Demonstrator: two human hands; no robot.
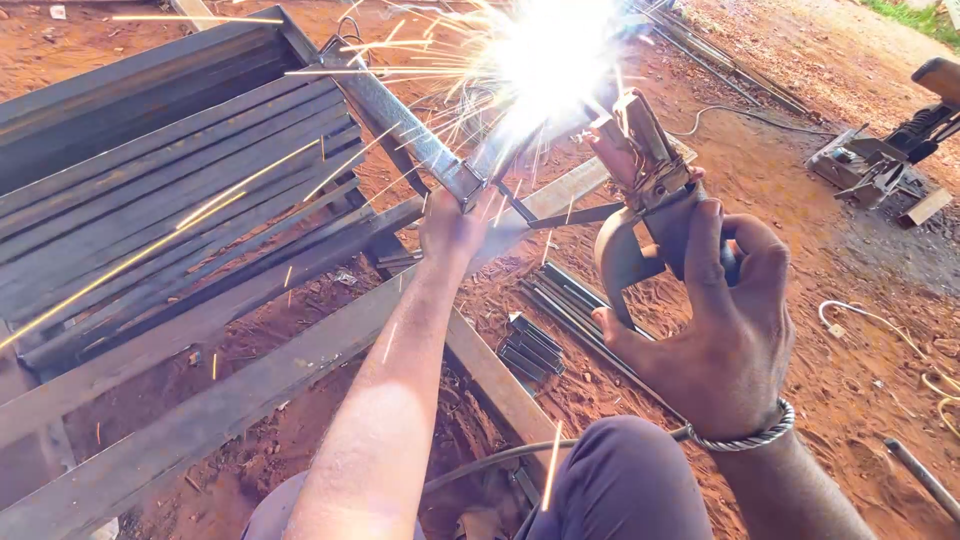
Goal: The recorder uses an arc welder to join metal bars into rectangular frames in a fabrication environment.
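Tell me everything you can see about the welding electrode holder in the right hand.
The worn, rust-brown metal electrode holder has clamp jaws at its top and a curved lever below. The right hand grips its handle, tilting it up and left. A thin dark welding rod sticks out leftward from the jaws toward the bright white arc, which throws sparks. A grey cable seems to run down from it.

Both forearms bare, no sleeves in view. Hands bare, no gloves: left hand [455, 232], right hand [722, 335]. Right wrist wears twisted silver-coloured metal bangle [745, 436], rope-like strands, sitting loose just below hand. Left wrist plain, nothing worn. Legs in dull purple-grey trousers [625, 485], smooth fabric, one knee rounded in lower middle of view, second knee partly showing at bottom edge beneath left forearm. Feet and upper body out of view.
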